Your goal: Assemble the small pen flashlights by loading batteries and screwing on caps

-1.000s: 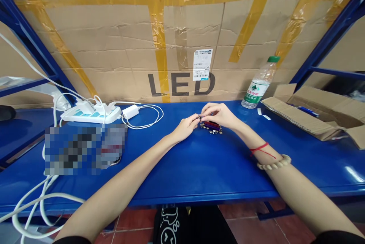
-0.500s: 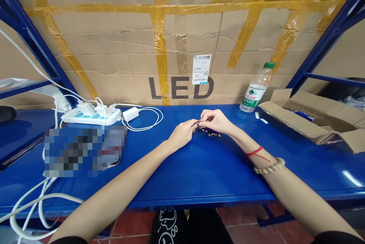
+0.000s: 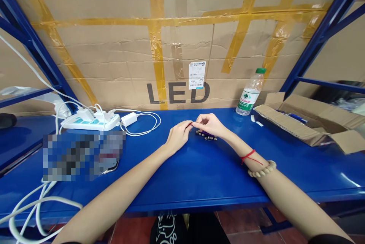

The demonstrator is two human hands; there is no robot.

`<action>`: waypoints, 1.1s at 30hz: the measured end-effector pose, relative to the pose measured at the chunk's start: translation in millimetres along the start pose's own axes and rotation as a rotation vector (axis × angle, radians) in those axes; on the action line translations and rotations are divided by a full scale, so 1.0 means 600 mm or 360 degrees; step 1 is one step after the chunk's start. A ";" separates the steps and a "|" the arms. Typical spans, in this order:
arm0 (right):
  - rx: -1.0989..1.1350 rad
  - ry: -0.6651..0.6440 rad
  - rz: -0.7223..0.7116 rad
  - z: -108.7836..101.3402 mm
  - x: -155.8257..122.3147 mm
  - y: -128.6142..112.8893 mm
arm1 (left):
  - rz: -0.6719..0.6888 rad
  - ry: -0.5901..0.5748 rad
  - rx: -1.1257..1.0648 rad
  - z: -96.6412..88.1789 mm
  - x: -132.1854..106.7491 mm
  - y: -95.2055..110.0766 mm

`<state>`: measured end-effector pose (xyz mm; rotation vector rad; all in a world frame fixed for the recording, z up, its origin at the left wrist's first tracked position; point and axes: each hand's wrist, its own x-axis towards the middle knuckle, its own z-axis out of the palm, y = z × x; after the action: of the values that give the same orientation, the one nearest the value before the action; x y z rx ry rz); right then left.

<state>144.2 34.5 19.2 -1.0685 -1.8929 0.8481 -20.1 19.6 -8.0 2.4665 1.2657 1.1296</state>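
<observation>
My left hand (image 3: 179,136) and my right hand (image 3: 210,124) meet fingertip to fingertip over the blue tabletop. Both are closed in a pinch around something small between them; a bit of dark red shows there, but its kind cannot be made out. Just below my right hand lies a dark purple strip with several small shiny metal pieces (image 3: 206,135) along it, partly hidden by the fingers. A red string and a beaded bracelet (image 3: 262,169) circle my right wrist.
A white power strip (image 3: 91,120) with plugs and a coiled cable stands at the left, near a blurred patch. Loose white cables hang at the front left. On the right are a water bottle (image 3: 248,97), paper scraps and an open cardboard box (image 3: 302,130) holding blue pens.
The view has tilted up and shifted slightly. Both hands stay together in a pinch, with the fingertips a little closer, and more of the metal pieces show below my right hand.
</observation>
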 end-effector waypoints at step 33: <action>-0.1626 0.0095 0.0408 -0.086 -0.007 -0.010 | 0.0110 -0.0454 0.0860 0.005 0.006 -0.023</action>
<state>188.3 37.0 47.3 -1.9233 -2.1825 -0.1131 -25.5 31.6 -14.2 2.9256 1.5587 0.4492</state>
